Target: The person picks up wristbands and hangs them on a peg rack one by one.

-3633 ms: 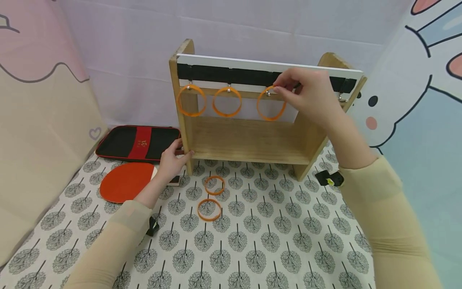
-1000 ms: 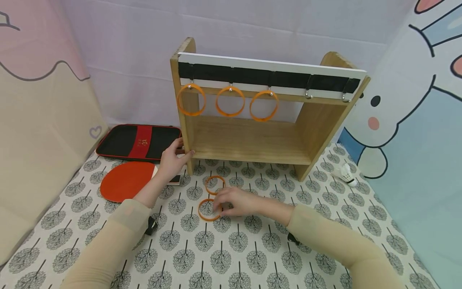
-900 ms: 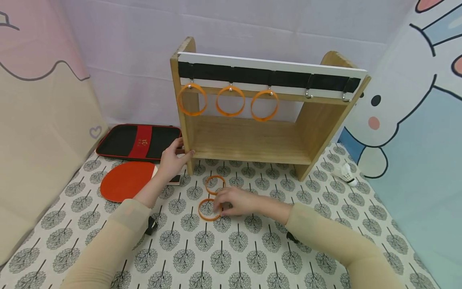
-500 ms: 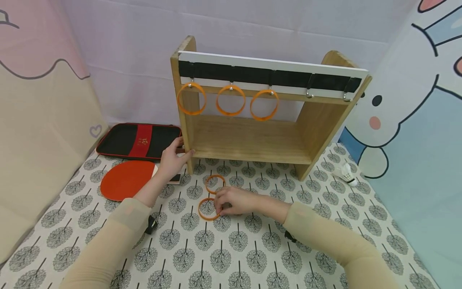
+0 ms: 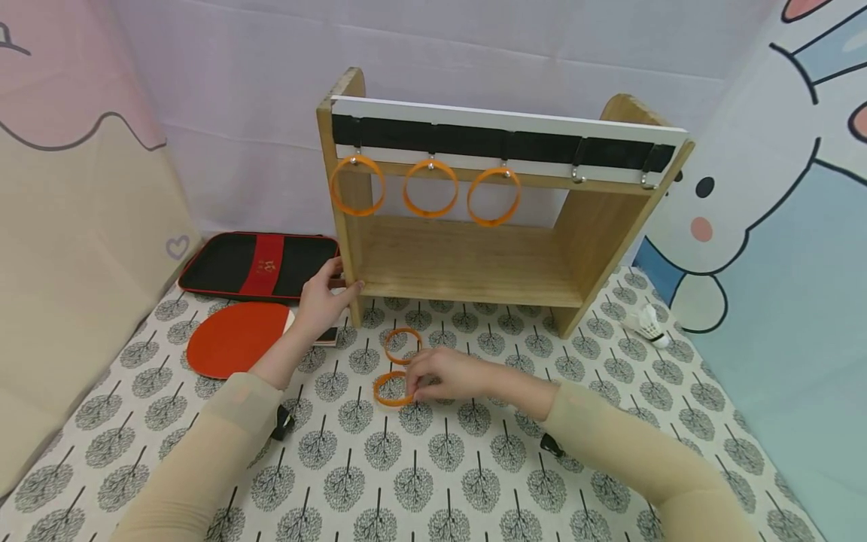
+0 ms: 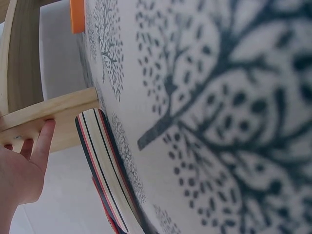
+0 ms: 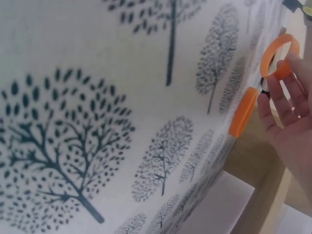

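Note:
My right hand (image 5: pixel 452 375) pinches the nearer orange ring (image 5: pixel 391 403) between thumb and fingers; in the right wrist view this ring (image 7: pixel 266 58) stands tilted up. Just behind it a second orange ring (image 5: pixel 403 330) lies flat on the cloth. At the wooden shelf (image 5: pixel 467 260), my left hand (image 5: pixel 321 302) grips the lower left side panel, its thumb on the front edge. Three more orange rings, a left one (image 5: pixel 357 213), a middle one (image 5: pixel 430 214) and a right one (image 5: pixel 493 223), hang from hooks along the shelf's top bar. Two bare hooks (image 5: pixel 578 178) follow on the right.
A red table tennis paddle (image 5: pixel 233 339) lies left of the shelf, its handle partly hidden by my left arm. Behind it rests a black and red case (image 5: pixel 230 263). A white shuttlecock (image 5: pixel 652 327) lies at the right. Tree-patterned cloth (image 5: pixel 474 482) covers the table.
My right hand left the third hanging ring and came down to the nearer ring on the cloth. Its fingers closed on that ring, which has tilted up slightly. My left hand stayed put.

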`<move>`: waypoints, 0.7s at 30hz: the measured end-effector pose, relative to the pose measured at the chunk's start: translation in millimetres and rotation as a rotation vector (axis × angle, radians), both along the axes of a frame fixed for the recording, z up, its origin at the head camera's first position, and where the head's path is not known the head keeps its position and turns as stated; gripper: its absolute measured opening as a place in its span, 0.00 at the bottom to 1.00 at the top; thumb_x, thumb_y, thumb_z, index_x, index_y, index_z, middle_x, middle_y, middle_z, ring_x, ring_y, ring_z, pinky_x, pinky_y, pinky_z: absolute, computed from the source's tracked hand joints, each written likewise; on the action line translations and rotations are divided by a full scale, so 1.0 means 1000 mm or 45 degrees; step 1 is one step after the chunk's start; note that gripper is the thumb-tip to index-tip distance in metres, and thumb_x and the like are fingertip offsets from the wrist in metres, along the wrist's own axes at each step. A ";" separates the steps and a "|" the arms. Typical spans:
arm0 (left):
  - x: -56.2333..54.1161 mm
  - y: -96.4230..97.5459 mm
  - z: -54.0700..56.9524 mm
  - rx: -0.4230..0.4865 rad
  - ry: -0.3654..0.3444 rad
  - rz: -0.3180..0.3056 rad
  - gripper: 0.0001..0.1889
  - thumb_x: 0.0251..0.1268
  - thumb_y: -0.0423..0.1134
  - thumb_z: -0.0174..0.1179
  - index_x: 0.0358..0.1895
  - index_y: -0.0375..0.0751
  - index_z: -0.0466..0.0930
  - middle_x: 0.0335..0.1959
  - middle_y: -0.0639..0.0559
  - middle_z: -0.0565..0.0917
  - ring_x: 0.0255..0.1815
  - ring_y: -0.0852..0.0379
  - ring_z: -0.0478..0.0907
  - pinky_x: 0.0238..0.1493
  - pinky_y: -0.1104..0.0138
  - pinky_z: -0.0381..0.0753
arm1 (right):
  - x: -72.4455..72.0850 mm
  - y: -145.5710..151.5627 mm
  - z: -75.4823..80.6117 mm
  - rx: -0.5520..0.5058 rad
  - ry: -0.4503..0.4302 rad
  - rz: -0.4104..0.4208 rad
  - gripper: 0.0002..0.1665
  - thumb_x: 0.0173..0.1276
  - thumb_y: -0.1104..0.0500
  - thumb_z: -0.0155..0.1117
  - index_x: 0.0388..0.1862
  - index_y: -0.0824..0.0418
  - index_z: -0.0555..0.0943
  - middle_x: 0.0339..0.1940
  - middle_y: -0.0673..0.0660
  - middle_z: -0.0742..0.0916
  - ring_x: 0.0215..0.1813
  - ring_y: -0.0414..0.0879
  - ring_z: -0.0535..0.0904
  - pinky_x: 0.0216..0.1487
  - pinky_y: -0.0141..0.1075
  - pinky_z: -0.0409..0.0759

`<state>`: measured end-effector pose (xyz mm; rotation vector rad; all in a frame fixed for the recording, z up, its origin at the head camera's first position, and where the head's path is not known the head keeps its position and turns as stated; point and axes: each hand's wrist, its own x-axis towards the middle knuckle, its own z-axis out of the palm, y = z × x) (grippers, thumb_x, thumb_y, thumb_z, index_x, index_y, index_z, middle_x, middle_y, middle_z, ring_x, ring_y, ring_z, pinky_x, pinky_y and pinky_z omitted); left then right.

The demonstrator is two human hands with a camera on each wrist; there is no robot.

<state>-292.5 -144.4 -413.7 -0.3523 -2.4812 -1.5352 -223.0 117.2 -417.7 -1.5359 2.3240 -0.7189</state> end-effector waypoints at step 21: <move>0.000 0.000 0.001 -0.010 0.012 -0.001 0.29 0.65 0.44 0.59 0.68 0.44 0.63 0.59 0.40 0.74 0.54 0.44 0.78 0.37 0.56 0.85 | 0.020 0.022 0.049 -0.098 -0.213 -0.244 0.09 0.59 0.64 0.69 0.39 0.58 0.80 0.34 0.48 0.84 0.35 0.35 0.78 0.39 0.30 0.83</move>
